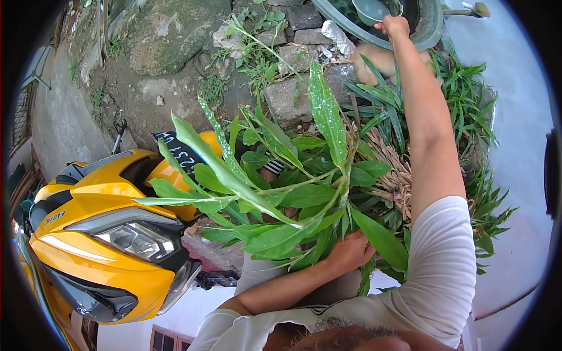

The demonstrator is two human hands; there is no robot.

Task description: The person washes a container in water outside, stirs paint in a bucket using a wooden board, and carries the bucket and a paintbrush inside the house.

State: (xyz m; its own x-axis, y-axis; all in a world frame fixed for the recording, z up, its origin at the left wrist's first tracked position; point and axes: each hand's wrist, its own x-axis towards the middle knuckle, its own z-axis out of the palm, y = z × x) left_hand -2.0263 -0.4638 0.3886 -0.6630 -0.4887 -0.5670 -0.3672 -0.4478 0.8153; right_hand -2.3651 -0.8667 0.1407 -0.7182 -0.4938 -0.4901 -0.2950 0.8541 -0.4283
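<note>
My left hand [350, 251] is closed around the lower stems of a bunch of long green leafy stalks [304, 193]. The stalks fan out up and to the left, and pale spots dot several leaves. My right arm stretches far forward to a large grey-green tub [430, 26]. At the tub, the fingers of my right hand [393, 28] are closed at the edge of a pale, round, bowl-like scoop [371, 9]. The picture's upper edge cuts off part of the tub and scoop.
A yellow motorbike [105, 228] stands close on the left. Strappy green plants [465, 99] and dry brown leaves [389, 169] lie beneath and beside my right arm. Stone blocks [293, 58] and a boulder [172, 35] lie ahead. Pale paving [521, 193] runs along the right.
</note>
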